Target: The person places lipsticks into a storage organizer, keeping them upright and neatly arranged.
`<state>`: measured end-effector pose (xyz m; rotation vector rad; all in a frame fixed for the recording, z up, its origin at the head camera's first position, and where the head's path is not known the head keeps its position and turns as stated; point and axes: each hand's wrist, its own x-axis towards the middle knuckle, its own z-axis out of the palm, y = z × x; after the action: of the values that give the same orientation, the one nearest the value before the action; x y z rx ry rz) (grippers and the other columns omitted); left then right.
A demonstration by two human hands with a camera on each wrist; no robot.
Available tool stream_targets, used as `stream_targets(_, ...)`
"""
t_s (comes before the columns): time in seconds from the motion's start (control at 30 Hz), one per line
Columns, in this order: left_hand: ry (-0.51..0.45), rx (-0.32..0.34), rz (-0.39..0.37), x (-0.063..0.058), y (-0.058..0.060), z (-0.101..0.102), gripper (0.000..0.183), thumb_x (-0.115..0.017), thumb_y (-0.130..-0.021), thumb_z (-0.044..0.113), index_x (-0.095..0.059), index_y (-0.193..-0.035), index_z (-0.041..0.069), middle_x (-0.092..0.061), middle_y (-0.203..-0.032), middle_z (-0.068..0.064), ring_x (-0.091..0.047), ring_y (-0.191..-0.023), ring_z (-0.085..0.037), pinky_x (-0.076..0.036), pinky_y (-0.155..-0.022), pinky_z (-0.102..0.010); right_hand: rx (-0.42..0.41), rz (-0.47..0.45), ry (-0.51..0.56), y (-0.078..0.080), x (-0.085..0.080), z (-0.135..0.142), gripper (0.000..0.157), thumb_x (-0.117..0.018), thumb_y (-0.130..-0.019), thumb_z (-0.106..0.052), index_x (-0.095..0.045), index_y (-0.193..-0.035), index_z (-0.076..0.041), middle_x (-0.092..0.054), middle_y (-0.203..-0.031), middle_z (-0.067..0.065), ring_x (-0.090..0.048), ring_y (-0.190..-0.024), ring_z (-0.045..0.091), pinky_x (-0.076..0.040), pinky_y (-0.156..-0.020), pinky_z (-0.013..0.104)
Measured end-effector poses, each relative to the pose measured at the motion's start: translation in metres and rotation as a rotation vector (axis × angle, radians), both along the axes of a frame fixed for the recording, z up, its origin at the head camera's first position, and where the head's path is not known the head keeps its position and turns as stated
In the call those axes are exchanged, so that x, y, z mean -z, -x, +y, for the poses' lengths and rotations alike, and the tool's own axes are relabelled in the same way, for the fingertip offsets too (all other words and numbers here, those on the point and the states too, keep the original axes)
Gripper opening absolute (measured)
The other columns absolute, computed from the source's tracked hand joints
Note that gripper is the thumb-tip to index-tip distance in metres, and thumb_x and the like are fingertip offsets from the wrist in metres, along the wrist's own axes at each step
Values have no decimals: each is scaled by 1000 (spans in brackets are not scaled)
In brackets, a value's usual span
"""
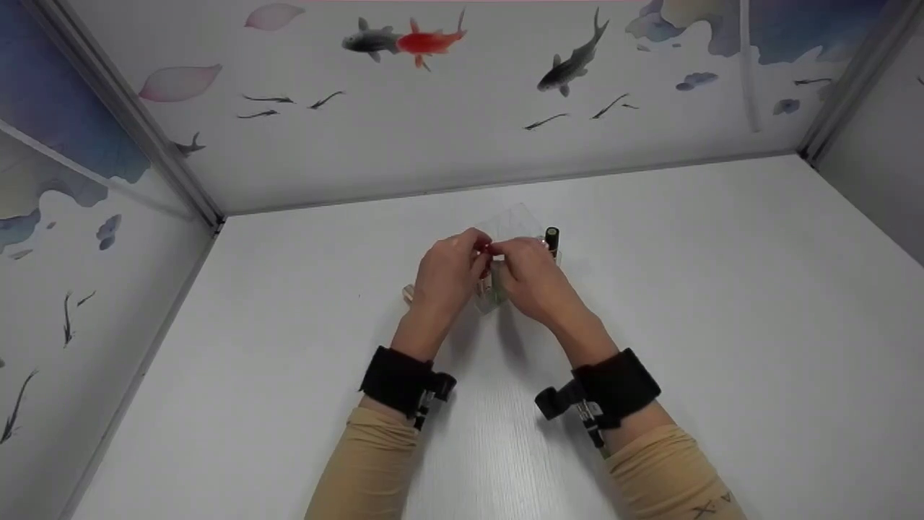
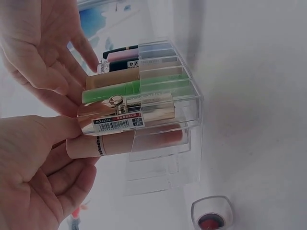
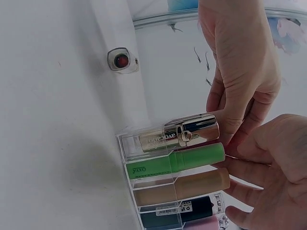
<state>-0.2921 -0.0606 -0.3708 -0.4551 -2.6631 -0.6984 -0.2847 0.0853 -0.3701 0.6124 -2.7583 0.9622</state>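
A clear plastic lipstick organizer [image 2: 194, 115] stands in front of me, holding several tubes in its slots. My left hand [image 1: 447, 267] is at the near-left tubes, its thumb and fingers gripping the end of a gold lipstick [image 3: 192, 132] with a barcode label; a pink tube [image 2: 117, 146] lies against its fingers. My right hand [image 1: 534, 278] reaches in from the other side, fingers extended along the tube tops near a green tube [image 3: 199, 160]. A small red patch [image 1: 487, 249] shows where the fingertips of both hands meet; overlapping fingers hide what it belongs to.
Left of the organizer, a clear-ended tube [image 3: 122, 61] with a red centre rests on the white table [image 1: 289, 361]. A tan tube [image 3: 204, 184] and a black tube [image 1: 552, 238] are among those in the organizer. A fish-patterned panel [image 1: 469, 137] rises behind.
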Motion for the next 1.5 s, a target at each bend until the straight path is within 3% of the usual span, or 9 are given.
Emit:
stream_targets(0.3, 22, 5, -31, 1, 1, 0, 17, -66, -96, 15, -67, -113, 9, -75, -101, -7, -71, -88, -19, -58, -76, -31, -8, 24, -56, 1, 0, -2, 29, -50, -100, -5, -65, -124, 4, -70, -124, 19, -58, -127, 35, -38, -115, 50)
stream_targets(0.5, 0, 55, -51, 2, 1, -2, 17, -61, -99, 13, -66, -114, 7, -74, -106, -8, -71, -95, -21, -58, -81, -33, -4, 42, -110, 0, 1, -2, 29, -51, -100, -5, -65, -124, 5, -68, -125, 20, -56, -129, 37, -37, -116, 52)
stream_targets(0.9, 9, 73, -134, 0, 2, -2, 26, -50, -105, 17, -61, -126, 7, -71, -110, -10, -69, -96, -22, -57, -85, -36, -26, 189, -67, -1, 7, 0, 24, -56, -98, -6, -67, -116, 7, -68, -119, 22, -58, -121, 40, -41, -110, 54)
stream_targets(1.17, -17, 48, -175, -5, 2, -5, 28, -49, -105, 18, -61, -129, 9, -71, -113, -9, -68, -99, -20, -57, -87, -34, -24, 111, -89, -3, 2, 1, 31, -54, -100, -7, -62, -126, 6, -64, -129, 22, -53, -130, 38, -37, -115, 54)
stream_targets(1.5, -52, -21, -96, -15, -1, -17, 25, -53, -103, 16, -65, -124, 13, -73, -116, -5, -70, -105, -17, -58, -88, -32, -7, 39, -83, -6, -3, 0, 44, -53, -101, -10, -48, -144, 0, -56, -141, 21, -47, -138, 37, -34, -119, 51)
